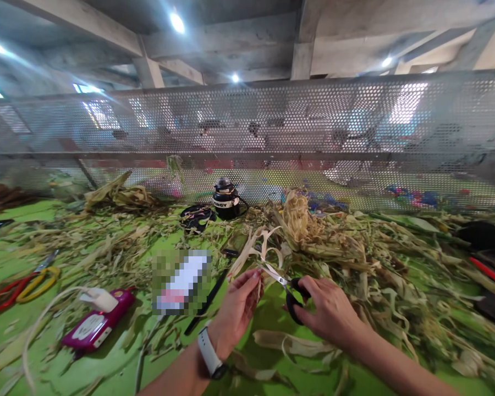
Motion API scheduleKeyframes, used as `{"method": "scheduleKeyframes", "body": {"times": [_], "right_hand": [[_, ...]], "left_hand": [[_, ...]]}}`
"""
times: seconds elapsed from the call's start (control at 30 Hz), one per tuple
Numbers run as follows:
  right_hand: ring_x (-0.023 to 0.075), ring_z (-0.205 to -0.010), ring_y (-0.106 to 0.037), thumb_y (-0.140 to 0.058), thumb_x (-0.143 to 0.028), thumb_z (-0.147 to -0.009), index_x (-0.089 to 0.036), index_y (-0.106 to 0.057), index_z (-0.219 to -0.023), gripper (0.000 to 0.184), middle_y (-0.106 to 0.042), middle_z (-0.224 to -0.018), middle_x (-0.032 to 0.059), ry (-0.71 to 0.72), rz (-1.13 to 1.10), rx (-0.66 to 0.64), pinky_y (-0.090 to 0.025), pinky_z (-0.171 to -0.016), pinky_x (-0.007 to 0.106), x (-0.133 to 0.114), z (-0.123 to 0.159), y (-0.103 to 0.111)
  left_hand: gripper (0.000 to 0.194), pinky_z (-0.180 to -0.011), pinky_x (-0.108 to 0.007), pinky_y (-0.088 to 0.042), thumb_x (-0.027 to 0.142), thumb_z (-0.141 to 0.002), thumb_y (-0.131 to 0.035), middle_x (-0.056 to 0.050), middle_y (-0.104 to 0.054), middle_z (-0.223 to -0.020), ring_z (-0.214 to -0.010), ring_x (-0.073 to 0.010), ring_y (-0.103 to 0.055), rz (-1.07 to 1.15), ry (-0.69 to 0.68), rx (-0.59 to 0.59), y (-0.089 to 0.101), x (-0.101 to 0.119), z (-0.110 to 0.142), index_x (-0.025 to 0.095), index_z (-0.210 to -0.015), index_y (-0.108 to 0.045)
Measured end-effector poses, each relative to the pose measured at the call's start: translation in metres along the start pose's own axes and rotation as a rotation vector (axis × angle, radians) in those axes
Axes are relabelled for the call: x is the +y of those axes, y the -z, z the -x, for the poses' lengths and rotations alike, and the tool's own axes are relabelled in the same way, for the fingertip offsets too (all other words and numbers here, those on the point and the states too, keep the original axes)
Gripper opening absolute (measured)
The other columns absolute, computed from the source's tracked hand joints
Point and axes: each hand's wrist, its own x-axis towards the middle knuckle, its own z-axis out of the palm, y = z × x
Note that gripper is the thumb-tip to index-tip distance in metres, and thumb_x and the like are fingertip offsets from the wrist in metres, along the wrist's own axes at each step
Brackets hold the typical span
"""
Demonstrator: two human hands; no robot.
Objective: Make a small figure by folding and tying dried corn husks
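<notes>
My left hand (pixel 244 297) pinches a bundle of pale dried corn husk strips (pixel 247 254), whose curled ends fan out above the fingers. Black-handled scissors (pixel 289 289) sit in my right hand (pixel 328 308), with thumb and fingers through the loops. Their blades point up and left, reaching the husk just above my left fingertips. Whether the blades have husk between them is too small to tell. A loose husk piece (pixel 291 342) lies on the green table (pixel 247 352) below my hands.
Husk scraps (pixel 379 264) cover much of the table. Leftward are a blurred-out phone (pixel 183 281), a purple power strip (pixel 99 322) with a white plug, and scissors with red and yellow handles (pixel 37 283). A black jar (pixel 226 198) stands before the perforated metal screen (pixel 247 126).
</notes>
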Motion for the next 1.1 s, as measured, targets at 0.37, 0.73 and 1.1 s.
{"method": "scheduleKeyframes", "body": {"times": [0.37, 0.73, 1.1], "right_hand": [[0.0173, -0.062, -0.057, -0.054, -0.029, -0.080, -0.019, -0.054, -0.080, 0.010, -0.064, -0.067, 0.0018, 0.003, -0.010, 0.007, -0.037, -0.058, 0.025, 0.002, -0.001, 0.002], [0.0141, -0.063, -0.058, -0.058, -0.029, -0.076, -0.020, -0.057, -0.080, 0.010, -0.065, -0.070, -0.0002, -0.021, -0.241, -0.132, -0.039, -0.059, 0.022, 0.008, -0.009, 0.029], [0.0187, -0.064, -0.058, -0.055, -0.036, -0.079, -0.018, -0.057, -0.081, 0.018, -0.066, -0.069, 0.0035, 0.049, 0.079, 0.018, -0.034, -0.061, 0.027, 0.006, -0.005, 0.027]], "left_hand": [[0.019, -0.066, -0.024, -0.055, 0.020, -0.056, -0.080, -0.003, -0.071, -0.072, -0.065, -0.0152, -0.067, 0.003, 0.022, -0.026, -0.003, 0.001, 0.004, 0.021, -0.070, -0.067], [0.029, -0.057, -0.021, -0.053, 0.025, -0.054, -0.082, -0.003, -0.071, -0.074, -0.063, -0.0141, -0.066, -0.045, -0.123, -0.008, 0.001, 0.016, -0.005, 0.015, -0.077, -0.068], [0.028, -0.062, -0.025, -0.051, 0.037, -0.067, -0.072, -0.003, -0.070, -0.074, -0.065, -0.0150, -0.062, -0.432, -0.342, -0.011, 0.001, 0.009, 0.004, 0.016, -0.085, -0.068]]}}
